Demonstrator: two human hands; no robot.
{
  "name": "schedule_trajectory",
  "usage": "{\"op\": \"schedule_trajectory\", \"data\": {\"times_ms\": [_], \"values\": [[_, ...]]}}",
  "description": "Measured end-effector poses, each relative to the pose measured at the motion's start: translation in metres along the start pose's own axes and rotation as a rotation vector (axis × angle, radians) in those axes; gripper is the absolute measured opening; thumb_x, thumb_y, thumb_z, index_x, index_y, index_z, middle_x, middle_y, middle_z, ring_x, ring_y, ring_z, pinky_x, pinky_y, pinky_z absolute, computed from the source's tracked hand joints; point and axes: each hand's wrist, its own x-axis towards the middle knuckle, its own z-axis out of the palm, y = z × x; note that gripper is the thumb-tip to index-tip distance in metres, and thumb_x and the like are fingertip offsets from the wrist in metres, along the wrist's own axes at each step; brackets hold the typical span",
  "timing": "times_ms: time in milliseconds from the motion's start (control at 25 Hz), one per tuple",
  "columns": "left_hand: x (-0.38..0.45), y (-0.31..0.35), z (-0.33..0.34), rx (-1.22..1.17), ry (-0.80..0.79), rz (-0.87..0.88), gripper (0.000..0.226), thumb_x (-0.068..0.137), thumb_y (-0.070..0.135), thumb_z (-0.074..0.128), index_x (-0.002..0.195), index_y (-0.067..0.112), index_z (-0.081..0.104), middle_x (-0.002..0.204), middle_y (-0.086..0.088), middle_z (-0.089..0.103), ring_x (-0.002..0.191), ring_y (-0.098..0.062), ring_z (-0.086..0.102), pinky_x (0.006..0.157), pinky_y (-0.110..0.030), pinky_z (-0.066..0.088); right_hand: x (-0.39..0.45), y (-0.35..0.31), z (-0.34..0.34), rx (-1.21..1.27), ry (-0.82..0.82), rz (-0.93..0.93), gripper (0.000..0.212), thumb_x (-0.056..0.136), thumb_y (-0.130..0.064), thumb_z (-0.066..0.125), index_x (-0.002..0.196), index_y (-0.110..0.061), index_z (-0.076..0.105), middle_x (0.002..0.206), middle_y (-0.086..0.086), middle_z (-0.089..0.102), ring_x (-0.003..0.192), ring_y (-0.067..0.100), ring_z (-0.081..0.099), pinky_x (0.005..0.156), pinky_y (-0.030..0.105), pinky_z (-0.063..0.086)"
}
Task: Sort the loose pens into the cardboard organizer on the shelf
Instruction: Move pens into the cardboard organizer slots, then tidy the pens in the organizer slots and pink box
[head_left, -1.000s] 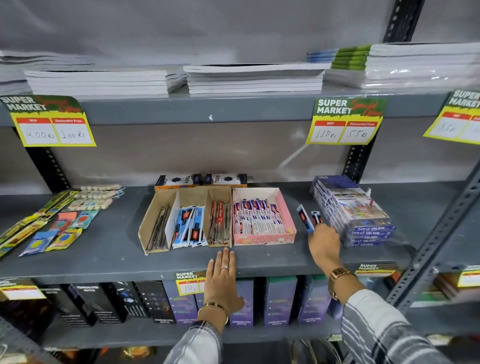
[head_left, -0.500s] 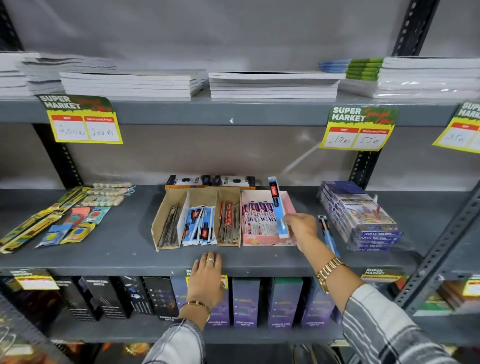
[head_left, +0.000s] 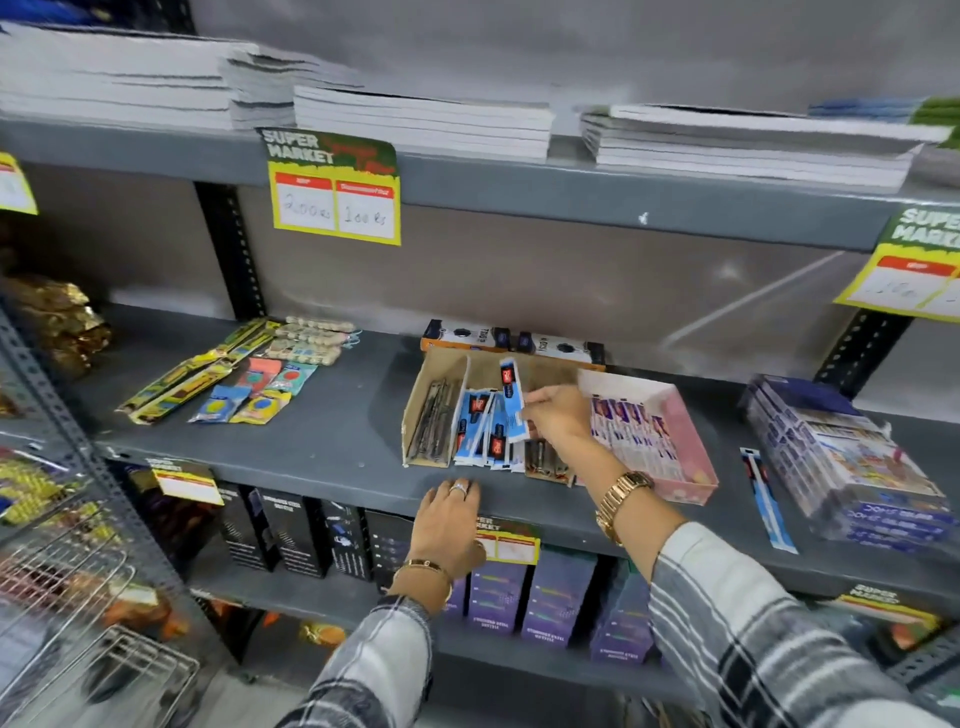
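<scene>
A brown cardboard organizer (head_left: 435, 377) with three compartments stands on the grey middle shelf. Its left slot holds dark pens, its middle slot blue-packaged pens (head_left: 478, 423), and my arm partly hides the right slot. My right hand (head_left: 558, 418) is shut on a blue-packaged pen (head_left: 511, 400), holding it over the middle slot. My left hand (head_left: 451, 522) rests flat on the shelf's front edge, fingers apart, holding nothing. One more loose blue-packaged pen (head_left: 766, 493) lies on the shelf to the right.
A pink box (head_left: 680, 447) of pens stands right of the organizer, with a stack of colour-pencil packs (head_left: 841, 452) further right. Small boxes (head_left: 511, 343) sit behind the organizer. Packets (head_left: 244, 379) lie at the left. Notebooks fill the upper shelf. A wire basket (head_left: 78, 623) is at lower left.
My right hand carried the blue-packaged pen leftward from the pink box to over the organizer's middle slot. The camera view swung left. My left hand stayed on the shelf edge.
</scene>
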Motion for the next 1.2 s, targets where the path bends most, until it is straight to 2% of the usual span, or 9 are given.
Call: {"op": "schedule_trajectory", "data": {"times_ms": [80,160,280,520,760,960,1080,1200], "values": [[0.003,-0.003,-0.002,-0.041,-0.012,-0.002,0.071,0.082,0.019,0.063,0.143,0.008,0.029,0.146,-0.009,0.038,0.134,-0.026,0.033,0.115,-0.035,0.025,0.007,-0.008,0.021,-0.134,-0.005,-0.063,0.017,0.086,0.004,0.061,0.099,0.001,0.071,0.111,0.016,0.070,0.101,0.029,0.068,0.090,0.040,0.057],[0.006,-0.005,-0.004,-0.067,-0.024,0.004,0.071,0.082,0.018,0.063,0.144,0.008,0.030,0.148,-0.010,0.037,0.135,-0.025,0.033,0.115,-0.034,0.025,0.014,-0.013,0.039,-0.248,0.019,-0.096,0.016,0.087,0.004,0.057,0.097,0.004,0.070,0.108,0.019,0.070,0.100,0.031,0.068,0.087,0.041,0.058],[0.007,-0.006,-0.005,-0.081,-0.027,0.005,0.068,0.081,0.015,0.062,0.143,0.008,0.033,0.149,-0.010,0.038,0.132,-0.025,0.037,0.112,-0.030,0.029,0.018,-0.011,0.061,-0.347,0.024,-0.086,0.018,0.090,0.004,0.050,0.100,0.008,0.065,0.110,0.024,0.067,0.101,0.037,0.067,0.084,0.042,0.059],[0.007,-0.008,-0.004,-0.102,-0.004,0.006,0.068,0.080,0.011,0.059,0.142,0.005,0.034,0.142,-0.011,0.046,0.127,-0.026,0.043,0.111,-0.030,0.032,0.018,-0.002,0.076,-0.500,0.001,-0.058,0.024,0.092,0.004,0.046,0.111,0.007,0.060,0.119,0.024,0.063,0.114,0.036,0.059,0.092,0.039,0.051],[0.005,-0.007,-0.010,-0.126,0.020,0.013,0.059,0.081,0.010,0.060,0.138,0.007,0.041,0.139,-0.009,0.048,0.121,-0.026,0.045,0.107,-0.030,0.035,0.013,0.001,0.080,-0.596,-0.011,-0.184,0.024,0.091,0.008,0.044,0.108,0.006,0.062,0.115,0.023,0.065,0.110,0.036,0.062,0.090,0.040,0.052],[0.002,-0.005,-0.012,-0.141,-0.003,0.002,0.061,0.081,0.009,0.061,0.139,0.007,0.040,0.143,-0.009,0.044,0.125,-0.026,0.042,0.108,-0.031,0.033,0.007,-0.002,0.065,-0.587,0.102,-0.360,0.025,0.091,0.008,0.048,0.104,0.000,0.068,0.103,0.018,0.071,0.098,0.030,0.069,0.081,0.040,0.060],[0.005,-0.001,-0.016,-0.160,-0.045,-0.025,0.058,0.081,0.011,0.062,0.136,0.008,0.043,0.139,-0.008,0.046,0.125,-0.026,0.042,0.106,-0.033,0.037,0.001,-0.002,0.041,-0.570,0.144,-0.365,0.026,0.093,0.008,0.046,0.104,0.000,0.068,0.103,0.017,0.071,0.096,0.030,0.069,0.079,0.039,0.061],[0.008,0.009,-0.021,-0.131,-0.093,-0.068,0.052,0.084,0.019,0.063,0.132,0.007,0.046,0.134,-0.010,0.049,0.125,-0.027,0.043,0.101,-0.036,0.042,-0.002,0.003,0.018,-0.573,0.164,-0.354,0.019,0.093,0.001,0.051,0.100,-0.002,0.068,0.102,0.017,0.072,0.093,0.029,0.070,0.077,0.039,0.061]]}}
